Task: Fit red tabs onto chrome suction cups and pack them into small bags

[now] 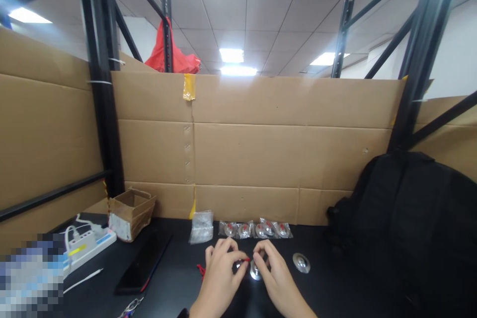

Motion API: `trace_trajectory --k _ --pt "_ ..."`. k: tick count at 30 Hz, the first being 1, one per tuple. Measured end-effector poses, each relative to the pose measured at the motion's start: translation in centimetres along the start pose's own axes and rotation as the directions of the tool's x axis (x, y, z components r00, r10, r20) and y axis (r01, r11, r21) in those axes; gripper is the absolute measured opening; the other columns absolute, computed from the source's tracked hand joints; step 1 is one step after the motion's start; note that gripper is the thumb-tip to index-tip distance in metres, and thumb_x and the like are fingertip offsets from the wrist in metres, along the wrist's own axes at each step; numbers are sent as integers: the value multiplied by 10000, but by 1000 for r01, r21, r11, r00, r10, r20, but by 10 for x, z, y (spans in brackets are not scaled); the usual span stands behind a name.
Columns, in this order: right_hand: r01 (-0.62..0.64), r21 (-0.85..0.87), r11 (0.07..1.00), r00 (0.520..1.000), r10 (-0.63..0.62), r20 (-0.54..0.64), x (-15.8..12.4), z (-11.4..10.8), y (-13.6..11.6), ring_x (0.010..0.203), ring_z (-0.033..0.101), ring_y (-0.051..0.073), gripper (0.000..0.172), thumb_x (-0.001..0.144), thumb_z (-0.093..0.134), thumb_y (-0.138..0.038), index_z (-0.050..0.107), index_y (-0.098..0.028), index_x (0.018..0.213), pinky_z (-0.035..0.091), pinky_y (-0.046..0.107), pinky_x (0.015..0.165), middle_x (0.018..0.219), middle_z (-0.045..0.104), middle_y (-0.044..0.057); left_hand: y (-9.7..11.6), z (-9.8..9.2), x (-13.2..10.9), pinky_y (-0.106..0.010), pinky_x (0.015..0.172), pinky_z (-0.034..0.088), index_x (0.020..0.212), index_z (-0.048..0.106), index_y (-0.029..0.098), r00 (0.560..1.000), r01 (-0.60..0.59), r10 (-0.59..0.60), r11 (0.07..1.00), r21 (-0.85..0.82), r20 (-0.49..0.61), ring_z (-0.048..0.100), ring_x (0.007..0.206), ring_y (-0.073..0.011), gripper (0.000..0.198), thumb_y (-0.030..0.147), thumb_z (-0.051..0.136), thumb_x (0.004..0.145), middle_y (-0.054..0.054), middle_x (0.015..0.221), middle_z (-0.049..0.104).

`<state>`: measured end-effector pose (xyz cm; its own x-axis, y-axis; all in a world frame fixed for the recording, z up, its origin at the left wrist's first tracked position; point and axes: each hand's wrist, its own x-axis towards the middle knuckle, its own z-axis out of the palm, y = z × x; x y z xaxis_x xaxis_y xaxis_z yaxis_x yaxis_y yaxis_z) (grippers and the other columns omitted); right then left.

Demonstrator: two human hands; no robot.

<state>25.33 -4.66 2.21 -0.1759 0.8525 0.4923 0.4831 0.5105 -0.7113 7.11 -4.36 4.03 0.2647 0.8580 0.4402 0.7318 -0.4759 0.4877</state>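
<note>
Head view showed my left hand pinching a red piece, best held steady near the metal disc; my right hand hid its grip.

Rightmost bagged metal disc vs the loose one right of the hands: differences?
Packaging: the bagged disc is in a clear plastic bag; the loose disc is bare.
Color: the bagged disc shows red; the loose disc shows none.
Position: the bagged disc lies near the cardboard wall; the loose disc lies nearer the camera, beside the right hand.
Shared: both look round, silvery.
</note>
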Motion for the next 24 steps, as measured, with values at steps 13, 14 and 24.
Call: trace_trajectory --k 13,14,24 --pt "-54 -375 925 985 111 131 -6 1 34 875 642 215 321 765 542 -51 698 -270 940 462 291 762 898 652 21 -17 14 -4 -377 837 280 898 651 244 1000 29 -28 996 81 -14 577 959 -231 178 207 490 964 -30 941 707" --pt "-60 -375 925 985 115 125 -5 1 36 860 646 214 311 767 549 -53 710 -265 928 461 292 759 891 657 25 -16 14 -4 -380 841 281 904 652 243 1000 28 -27 996 90 -12 575 967 -234 178 208 488 964 -36 956 707" --pt "-82 -414 907 983 143 119 2 -7 23 859 632 195 149 866 586 -133 710 -214 856 445 276 768 880 675 37 -15 6 -3 -398 885 269 967 714 237 998 -33 38 995 90 -49 500 1095 -236 197 212 518 973 -53 1094 687"
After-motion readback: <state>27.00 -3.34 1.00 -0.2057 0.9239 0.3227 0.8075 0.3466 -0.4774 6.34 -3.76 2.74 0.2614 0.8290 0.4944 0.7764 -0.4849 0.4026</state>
